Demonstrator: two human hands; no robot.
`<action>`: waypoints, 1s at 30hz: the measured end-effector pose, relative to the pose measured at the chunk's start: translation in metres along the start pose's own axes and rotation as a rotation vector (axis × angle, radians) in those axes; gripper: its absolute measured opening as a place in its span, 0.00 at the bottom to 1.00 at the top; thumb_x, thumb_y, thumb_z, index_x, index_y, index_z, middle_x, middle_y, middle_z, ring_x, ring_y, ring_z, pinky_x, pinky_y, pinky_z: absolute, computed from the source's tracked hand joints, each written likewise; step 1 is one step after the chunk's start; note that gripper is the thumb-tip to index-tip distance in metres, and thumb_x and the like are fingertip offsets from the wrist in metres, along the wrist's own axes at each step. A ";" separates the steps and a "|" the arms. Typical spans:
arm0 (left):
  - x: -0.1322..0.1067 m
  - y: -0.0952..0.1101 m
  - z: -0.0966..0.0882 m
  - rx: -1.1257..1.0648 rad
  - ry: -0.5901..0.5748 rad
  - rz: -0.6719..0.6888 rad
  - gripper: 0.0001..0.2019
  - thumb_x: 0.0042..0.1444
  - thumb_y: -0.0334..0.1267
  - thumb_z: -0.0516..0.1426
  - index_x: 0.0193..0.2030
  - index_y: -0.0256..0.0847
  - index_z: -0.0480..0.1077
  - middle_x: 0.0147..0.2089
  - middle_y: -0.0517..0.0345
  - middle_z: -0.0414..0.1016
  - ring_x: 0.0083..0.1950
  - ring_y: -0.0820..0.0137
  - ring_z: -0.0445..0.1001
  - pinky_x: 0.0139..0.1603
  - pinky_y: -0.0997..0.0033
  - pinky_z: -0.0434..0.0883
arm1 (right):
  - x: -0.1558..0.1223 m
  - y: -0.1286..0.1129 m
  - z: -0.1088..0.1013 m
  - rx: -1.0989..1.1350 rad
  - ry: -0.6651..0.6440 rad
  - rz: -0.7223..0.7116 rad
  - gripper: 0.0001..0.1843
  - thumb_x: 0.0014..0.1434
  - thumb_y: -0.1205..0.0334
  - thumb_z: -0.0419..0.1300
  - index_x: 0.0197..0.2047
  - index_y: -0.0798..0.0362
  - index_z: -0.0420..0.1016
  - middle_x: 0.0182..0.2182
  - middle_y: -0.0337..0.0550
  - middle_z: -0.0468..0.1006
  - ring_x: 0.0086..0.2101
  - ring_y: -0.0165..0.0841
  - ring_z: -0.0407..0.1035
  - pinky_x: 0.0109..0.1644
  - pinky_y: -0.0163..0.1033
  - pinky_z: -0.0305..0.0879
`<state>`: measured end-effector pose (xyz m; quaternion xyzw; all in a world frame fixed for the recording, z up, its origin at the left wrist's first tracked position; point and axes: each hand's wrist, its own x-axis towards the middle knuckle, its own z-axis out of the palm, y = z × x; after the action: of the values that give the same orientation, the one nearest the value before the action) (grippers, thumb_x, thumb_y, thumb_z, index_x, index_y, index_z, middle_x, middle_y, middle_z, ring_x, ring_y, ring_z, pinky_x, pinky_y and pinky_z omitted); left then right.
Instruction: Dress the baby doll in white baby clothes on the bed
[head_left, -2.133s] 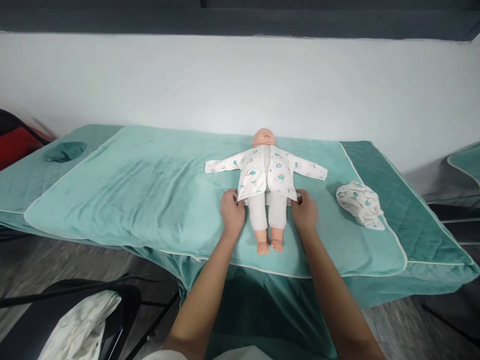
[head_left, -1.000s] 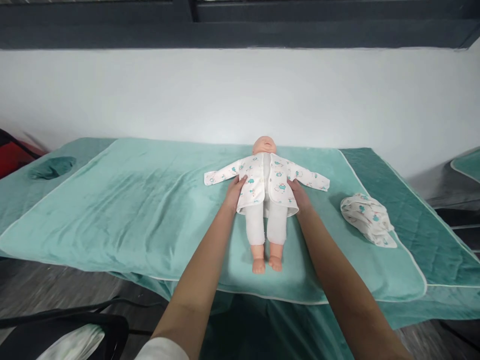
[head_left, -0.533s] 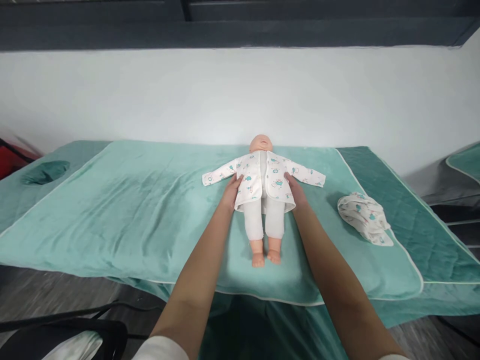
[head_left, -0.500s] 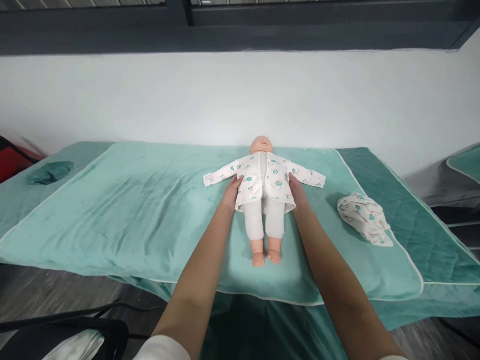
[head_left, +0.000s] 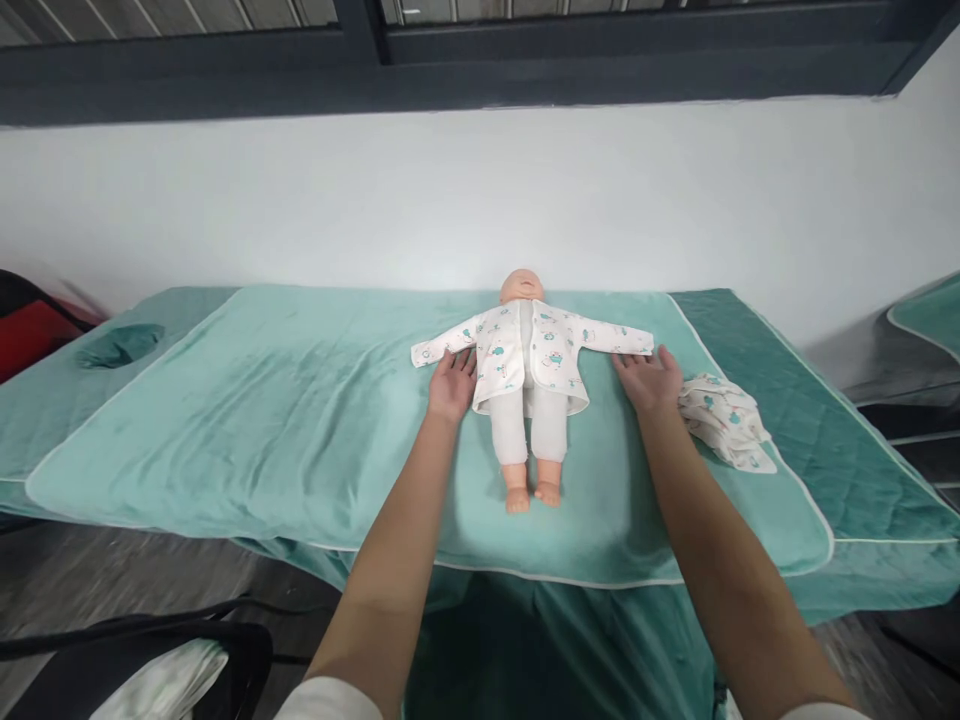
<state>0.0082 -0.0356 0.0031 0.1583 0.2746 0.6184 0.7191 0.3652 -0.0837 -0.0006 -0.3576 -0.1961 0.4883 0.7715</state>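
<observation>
A baby doll (head_left: pixel 523 286) lies on its back with its head toward the wall and its bare feet toward me. It wears a white printed jacket (head_left: pixel 498 352), unfastened down the front, and white trousers (head_left: pixel 550 424). Both sleeves stretch out to the sides. My left hand (head_left: pixel 453 384) rests palm up, fingers apart, under the edge of the sleeve on the left, beside the jacket's body. Palm up too, my right hand (head_left: pixel 649 380) has its fingertips at the cuff of the sleeve on the right. Neither hand grips anything.
A crumpled printed cloth (head_left: pixel 724 420) lies right of my right hand. A light green sheet (head_left: pixel 225 430) covers the bed, which has a face hole (head_left: pixel 120 346) at the left. Behind stands a white wall (head_left: pixel 300 200). A black chair (head_left: pixel 240 660) holds folded cloth at the lower left.
My right hand has left the jacket's side and moved right to the sleeve cuff, turning palm up. My left hand has let go, shifted slightly left and opened palm up.
</observation>
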 end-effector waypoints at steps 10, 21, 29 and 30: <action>0.010 0.017 -0.013 -0.005 0.055 0.231 0.14 0.66 0.41 0.54 0.57 0.47 0.66 0.71 0.49 0.65 0.72 0.62 0.66 0.71 0.44 0.66 | -0.036 0.003 -0.027 -0.411 0.109 -0.226 0.29 0.51 0.57 0.63 0.57 0.45 0.66 0.65 0.49 0.69 0.63 0.38 0.67 0.71 0.57 0.58; 0.003 -0.010 -0.023 1.018 0.392 0.846 0.25 0.62 0.36 0.56 0.66 0.40 0.58 0.78 0.39 0.47 0.81 0.60 0.45 0.81 0.52 0.44 | -0.124 -0.037 -0.037 -1.921 -0.028 -0.858 0.26 0.62 0.68 0.55 0.63 0.53 0.69 0.69 0.57 0.66 0.72 0.51 0.51 0.73 0.72 0.42; -0.050 -0.021 -0.018 1.270 -0.078 0.859 0.14 0.65 0.39 0.56 0.56 0.43 0.69 0.64 0.45 0.71 0.67 0.59 0.68 0.68 0.53 0.67 | -0.149 -0.069 -0.097 -1.892 0.308 -0.654 0.37 0.60 0.59 0.58 0.70 0.61 0.61 0.68 0.69 0.65 0.65 0.57 0.62 0.64 0.66 0.63; -0.057 -0.021 -0.018 1.296 -0.125 0.860 0.14 0.65 0.39 0.56 0.56 0.44 0.69 0.63 0.46 0.71 0.67 0.59 0.69 0.68 0.53 0.67 | -0.147 -0.068 -0.101 -1.849 0.333 -0.642 0.36 0.59 0.61 0.57 0.69 0.62 0.62 0.65 0.69 0.68 0.62 0.55 0.66 0.63 0.62 0.66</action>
<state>0.0097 -0.0977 -0.0121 0.6741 0.4547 0.5487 0.1944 0.4072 -0.2702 -0.0106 -0.8126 -0.4765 -0.1455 0.3024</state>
